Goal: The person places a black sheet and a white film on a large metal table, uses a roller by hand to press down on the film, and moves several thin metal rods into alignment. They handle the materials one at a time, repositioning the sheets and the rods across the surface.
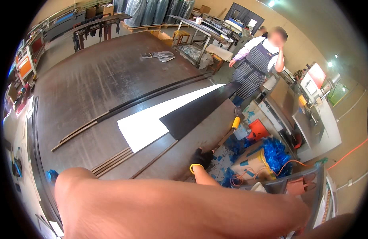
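Note:
My right hand (202,159), in a black glove with a yellow cuff and bare fingertips, rests at the near right edge of a large dark worktable (88,91). Its fingers are apart and nothing shows in them. A bare arm, apparently my left, crosses the lower picture close up with its elbow to the left; my left hand is out of sight. On the table, a black sheet (196,111) partly covers a white sheet (142,125). Thin brown strips (112,161) lie near the white sheet, and one separate strip (154,159) lies closer to my right hand.
Long dark strips (152,93) cross the table. Beyond its right edge are a yellow roller (236,122), a red-orange container (258,130) and a cardboard box (253,159) with blue film (277,155). A person in a striped apron (253,71) stands at the far right corner.

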A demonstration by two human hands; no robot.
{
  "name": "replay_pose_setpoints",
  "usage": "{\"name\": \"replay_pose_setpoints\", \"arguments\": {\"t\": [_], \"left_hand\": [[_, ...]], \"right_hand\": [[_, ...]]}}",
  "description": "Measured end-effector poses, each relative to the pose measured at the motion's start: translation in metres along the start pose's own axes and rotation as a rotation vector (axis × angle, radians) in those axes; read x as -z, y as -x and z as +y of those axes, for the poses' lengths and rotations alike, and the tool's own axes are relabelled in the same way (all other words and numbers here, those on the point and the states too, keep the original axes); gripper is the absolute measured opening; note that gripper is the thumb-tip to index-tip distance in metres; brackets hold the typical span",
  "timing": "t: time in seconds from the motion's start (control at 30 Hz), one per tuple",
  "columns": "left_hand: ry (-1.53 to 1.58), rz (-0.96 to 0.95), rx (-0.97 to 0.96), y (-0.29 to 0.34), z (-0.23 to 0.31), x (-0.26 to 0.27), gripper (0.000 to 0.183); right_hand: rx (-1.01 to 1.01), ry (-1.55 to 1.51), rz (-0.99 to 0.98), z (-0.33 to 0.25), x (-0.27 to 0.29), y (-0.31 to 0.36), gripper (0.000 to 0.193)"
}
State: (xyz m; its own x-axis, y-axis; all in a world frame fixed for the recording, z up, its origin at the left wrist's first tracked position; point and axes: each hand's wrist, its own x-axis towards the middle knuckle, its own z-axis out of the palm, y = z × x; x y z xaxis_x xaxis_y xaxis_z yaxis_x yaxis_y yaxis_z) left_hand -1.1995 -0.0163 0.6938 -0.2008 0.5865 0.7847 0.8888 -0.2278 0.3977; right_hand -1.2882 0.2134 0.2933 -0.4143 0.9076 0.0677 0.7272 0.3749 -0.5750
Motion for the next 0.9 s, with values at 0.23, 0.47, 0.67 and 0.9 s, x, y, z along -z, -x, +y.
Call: {"name": "replay_pose_setpoints", "arguments": {"t": [0.23,0.47,0.67,0.9], "left_hand": [[-0.006,0.025,0.006,0.012,-0.001,0.003,0.044],[-0.01,0.024,0.016,0.023,0.003,0.008,0.044],[-0.022,0.037,0.009,0.021,0.004,0.004,0.044],[-0.033,0.052,0.012,0.023,0.005,0.0,0.045]], "right_hand": [[0.011,-0.012,-0.004,-0.003,-0.006,0.0,0.081],[-0.014,-0.067,-0.047,-0.006,0.007,0.004,0.082],[0.02,-0.017,-0.021,-0.002,-0.001,-0.002,0.081],[0.021,-0.009,-0.021,-0.002,0.006,0.0,0.081]]}}
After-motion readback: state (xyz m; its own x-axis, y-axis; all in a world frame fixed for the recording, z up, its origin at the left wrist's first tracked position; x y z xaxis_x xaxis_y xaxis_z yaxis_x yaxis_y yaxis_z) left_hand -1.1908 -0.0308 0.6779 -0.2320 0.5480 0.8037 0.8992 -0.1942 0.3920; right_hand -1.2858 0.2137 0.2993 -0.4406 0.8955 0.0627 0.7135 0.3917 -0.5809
